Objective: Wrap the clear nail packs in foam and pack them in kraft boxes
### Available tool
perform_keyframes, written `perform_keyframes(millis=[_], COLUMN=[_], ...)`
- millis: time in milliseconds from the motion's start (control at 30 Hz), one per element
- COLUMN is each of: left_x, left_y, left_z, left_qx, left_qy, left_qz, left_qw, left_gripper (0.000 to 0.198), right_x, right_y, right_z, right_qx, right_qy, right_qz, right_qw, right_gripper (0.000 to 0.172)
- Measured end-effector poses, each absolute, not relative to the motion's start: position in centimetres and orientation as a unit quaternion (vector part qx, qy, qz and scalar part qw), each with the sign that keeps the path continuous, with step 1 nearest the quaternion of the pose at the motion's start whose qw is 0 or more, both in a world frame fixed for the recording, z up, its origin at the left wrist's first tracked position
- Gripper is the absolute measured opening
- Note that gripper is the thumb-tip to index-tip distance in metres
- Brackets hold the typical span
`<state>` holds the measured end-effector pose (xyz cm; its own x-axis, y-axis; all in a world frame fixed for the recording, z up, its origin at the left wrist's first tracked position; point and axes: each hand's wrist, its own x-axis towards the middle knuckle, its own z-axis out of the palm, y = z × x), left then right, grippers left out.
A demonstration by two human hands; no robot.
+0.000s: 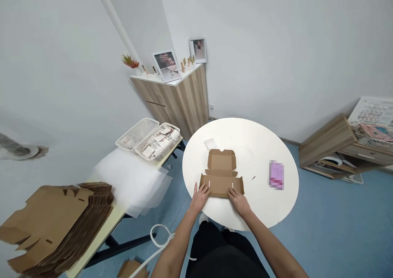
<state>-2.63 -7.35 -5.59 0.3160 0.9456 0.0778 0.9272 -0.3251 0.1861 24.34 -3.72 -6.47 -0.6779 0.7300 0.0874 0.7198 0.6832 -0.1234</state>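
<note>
No text is legible on the cardboard box (221,184) or elsewhere.

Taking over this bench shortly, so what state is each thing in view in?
Cardboard box blank, lying flat, unfolded
Left hand, flat on the blank
Right hand, flat on the blank
Stack of cardboard blanks, piled flat
White plastic basket, filled with small packets
Pink packet, lying flat

Round tbl (260,147): straight ahead
Carton blank (221,184): on round tbl, near edge
Small packet (210,143): on round tbl, behind blank
Blurred packet (276,175): on round tbl, R of blank
Long tbl (96,233): L of round tbl
Carton stack (58,229): on long tbl, near end
Plastic sheets (132,179): on long tbl, past stack
2 baskets (156,143): on long tbl, far end
Wood cabinet (166,98): behind round tbl
Drawer unit (328,143): R of round tbl
</note>
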Motion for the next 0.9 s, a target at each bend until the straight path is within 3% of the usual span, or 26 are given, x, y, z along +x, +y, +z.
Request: perform_keyframes(millis=[300,467,633,733,900], left_x=[-0.8,1.7,2.1,2.1,2.2], left_y=[-7.5,-6.2,-4.7,-4.2,-4.4], left_z=[-5.8,-5.7,-5.9,-5.8,-5.8], left_qx=[0.857,0.875,0.863,0.855,0.848], left_qy=[0.501,0.437,0.421,0.425,0.435], left_qz=[0.108,0.162,0.187,0.177,0.174], left_qw=[0.049,0.132,0.21,0.237,0.249], left_gripper=[0.039,0.039,0.038,0.039,0.04], right_x=[22.4,21.2,21.4,21.7,22.2], right_y=[-6.8,-4.8,-2.7,-1.5,2.7], right_z=[-4.6,-2.0,-0.1,0.3,0.2], right_qx=[-0.491,-0.558,-0.614,-0.617,-0.739], right_qy=[-0.866,-0.805,-0.727,-0.714,-0.59], right_qz=[0.095,0.197,0.298,0.332,0.267], right_qw=[0.011,-0.052,-0.075,-0.023,0.184], right_gripper=[0.033,0.031,0.017,0.006,0.02])
